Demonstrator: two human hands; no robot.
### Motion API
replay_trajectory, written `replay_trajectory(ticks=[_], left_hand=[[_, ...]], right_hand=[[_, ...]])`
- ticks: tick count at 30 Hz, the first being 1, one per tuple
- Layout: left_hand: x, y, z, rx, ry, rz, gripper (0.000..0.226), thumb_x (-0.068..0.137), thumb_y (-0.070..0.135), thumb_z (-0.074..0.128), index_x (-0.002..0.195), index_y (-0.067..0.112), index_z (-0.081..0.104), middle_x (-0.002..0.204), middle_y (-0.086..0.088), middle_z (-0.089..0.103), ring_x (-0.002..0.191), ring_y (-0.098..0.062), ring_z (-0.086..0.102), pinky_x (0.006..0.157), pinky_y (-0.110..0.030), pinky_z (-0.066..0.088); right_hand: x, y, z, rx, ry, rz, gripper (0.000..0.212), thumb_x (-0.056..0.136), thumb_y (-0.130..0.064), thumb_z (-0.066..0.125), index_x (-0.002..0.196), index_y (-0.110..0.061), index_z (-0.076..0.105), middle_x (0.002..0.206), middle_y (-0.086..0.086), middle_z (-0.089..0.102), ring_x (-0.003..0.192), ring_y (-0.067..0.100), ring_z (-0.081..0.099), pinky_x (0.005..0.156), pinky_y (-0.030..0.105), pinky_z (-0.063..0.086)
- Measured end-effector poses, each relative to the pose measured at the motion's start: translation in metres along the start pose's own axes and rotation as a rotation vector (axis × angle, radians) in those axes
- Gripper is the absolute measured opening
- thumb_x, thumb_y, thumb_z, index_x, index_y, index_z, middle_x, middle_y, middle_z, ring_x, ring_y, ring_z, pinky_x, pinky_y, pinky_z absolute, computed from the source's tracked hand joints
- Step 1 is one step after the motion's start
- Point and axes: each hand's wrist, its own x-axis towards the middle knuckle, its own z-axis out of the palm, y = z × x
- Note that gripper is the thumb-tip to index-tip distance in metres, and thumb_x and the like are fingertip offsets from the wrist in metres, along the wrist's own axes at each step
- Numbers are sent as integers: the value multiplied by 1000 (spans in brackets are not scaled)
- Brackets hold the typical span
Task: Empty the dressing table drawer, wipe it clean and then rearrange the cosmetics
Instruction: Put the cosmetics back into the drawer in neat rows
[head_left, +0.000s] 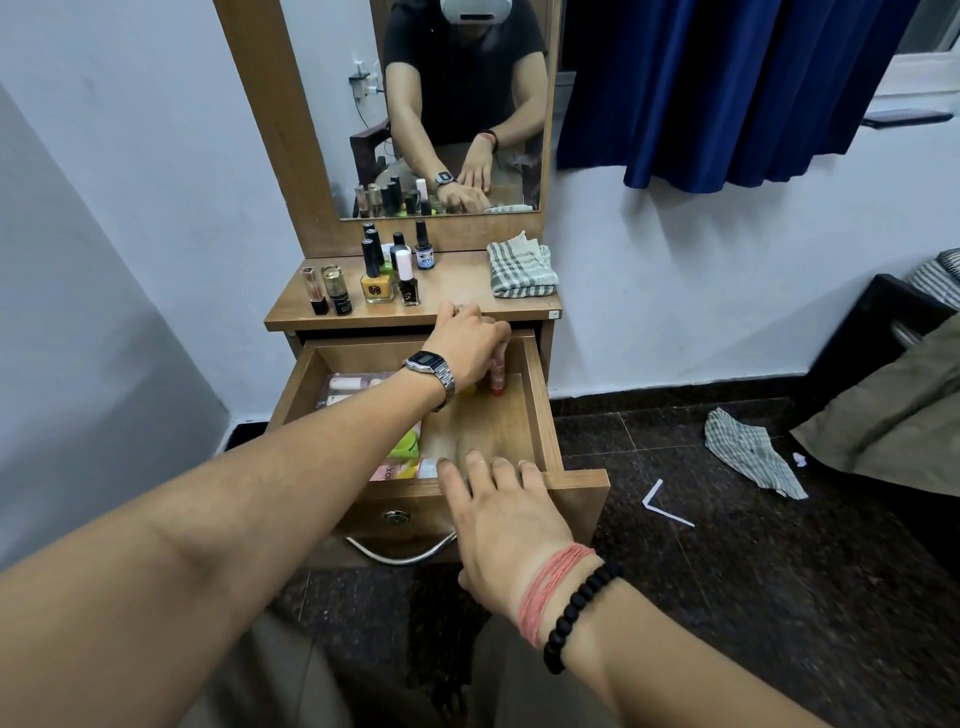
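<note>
Right hand (506, 512): fingers spread and flat, gripping nothing, laid on the front edge of the open drawer (540, 415); red thread and a black bead bracelet (576, 613) circle its wrist. Left hand (470, 345): reaches across to the drawer's far right corner, fingers closed around the top of a small red-and-white tube (497, 376) that stands upright on the drawer floor; a metal digital watch (430, 370) sits on this wrist.

Drawer, wooden, pulled well out, with a keyhole and a curved metal handle (400, 553) on its front panel. Contents: right half bare wood; left half holds cosmetics, namely a pink-labelled item (387, 472) against the front wall, a lime-green container (405, 441) just behind it, and pale tubes in a clear pouch (353, 387) near the back. Much of this side is hidden by the left forearm.

Dressing table top (467, 291), above the drawer: a cluster of nail polish bottles (392, 265) at left, including a yellow bottle (377, 286) with a black cap and two slim bottles at the far left edge. A folded checked cloth (522, 267) rests at the right end, well apart from the bottles.

Mirror (457, 104), wood-framed, behind the top, reflecting the bottles and both arms.

Dark floor to the right: a second checked cloth (753, 452), crumpled, and a bent white strip (662, 501). Blue curtain (727, 88) hangs on the far wall.
</note>
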Motion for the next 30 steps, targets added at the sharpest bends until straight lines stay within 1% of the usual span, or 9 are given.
replay_trajectory(ticks=[6,10,11,16,19,21,23,25,30], left_hand=[[-16,1,-15,46,35,83,15,85,21,49,96,25,58,104,5,60,100,-20,50,78,-35,23],[-28,-7,-31,25,104,115,17,85,18,47,99,23,57,103,4,61,98,-20,54,74,-30,16],[-28,-10,-37,21,125,112,18,85,17,47,98,23,57,101,4,61,96,-20,54,74,-29,17],[-25,-31,-65,-40,226,77,21,82,8,48,96,16,62,97,-3,63,92,-24,57,80,-35,38],[-15,-49,-76,-46,302,-21,31,83,2,48,107,13,64,110,-8,62,98,-29,55,87,-37,43],[-7,-60,-79,-33,324,-115,37,85,1,47,117,12,63,121,-8,59,107,-29,53,91,-37,43],[-2,-68,-80,-29,320,-193,38,88,2,48,121,12,63,127,-8,58,113,-29,53,93,-38,44],[1,-72,-80,-9,296,-243,38,89,1,48,122,12,64,127,-9,59,115,-30,54,93,-39,46],[0,-77,-78,10,197,-325,31,92,7,49,117,12,66,117,-15,65,109,-33,59,89,-42,49]], right_hand=[[0,-1,0,-12,0,-4,80,96,-28,51,153,-13,-3,158,19,6,143,36,16,117,51,11],[0,-2,0,-19,-5,0,81,95,-29,52,153,-13,-2,158,19,7,142,36,17,116,50,13],[0,-2,0,-23,-10,3,83,94,-30,54,153,-13,-2,157,19,7,142,36,17,116,50,13],[0,-3,-1,-35,-28,6,90,91,-30,59,153,-14,-4,158,17,5,142,35,17,116,49,14],[0,-3,-1,-43,-28,5,92,90,-30,60,153,-14,-5,159,16,4,142,34,17,116,49,15],[0,-3,-1,-46,-31,6,92,91,-31,60,153,-14,-5,159,17,4,142,35,17,116,49,15],[1,-3,-1,-44,-34,4,90,92,-30,58,153,-13,-6,159,18,4,142,35,17,117,50,13],[1,-2,-1,-36,-33,2,88,93,-30,56,153,-13,-6,159,18,4,143,35,17,117,50,13],[0,-1,-1,-19,-25,-2,85,94,-29,54,153,-13,-4,159,17,6,142,35,16,117,50,13]])
